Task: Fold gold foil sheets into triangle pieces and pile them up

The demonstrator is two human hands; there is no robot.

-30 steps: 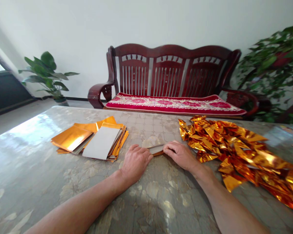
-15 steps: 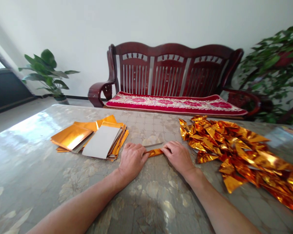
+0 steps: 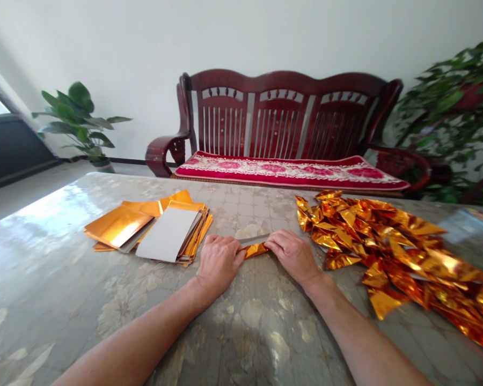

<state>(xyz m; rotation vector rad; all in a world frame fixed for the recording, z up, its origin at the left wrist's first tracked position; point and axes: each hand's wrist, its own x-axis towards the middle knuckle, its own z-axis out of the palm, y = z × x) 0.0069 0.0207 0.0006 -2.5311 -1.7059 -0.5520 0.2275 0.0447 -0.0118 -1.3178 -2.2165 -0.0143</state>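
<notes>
A narrow folded strip of gold foil paper (image 3: pixel 255 250) lies between my hands, low over the table (image 3: pixel 241 343). My left hand (image 3: pixel 220 261) pinches its left end, and my right hand (image 3: pixel 292 253) grips the right end. The fingertips hide both ends of the strip. Just behind it is a thin grey strip or line (image 3: pixel 254 237) that I cannot identify. To the left, a stack of flat gold paper sheets (image 3: pixel 123 224) is spread out, with a grey-backed sheet (image 3: pixel 168 231) on top. Many folded gold foil pieces (image 3: pixel 370 230) are heaped to the right.
A dark red wooden bench (image 3: pixel 277 118) with a red and white patterned cushion (image 3: pixel 282 169) stands beyond the table. Potted plants (image 3: pixel 78 118) are at the left and the right. A clear plastic packet (image 3: pixel 470 225) lies at the table's right edge.
The foil strip looks more creased and slightly twisted between my fingers. My right hand has shifted very slightly up; the left has hardly moved.
</notes>
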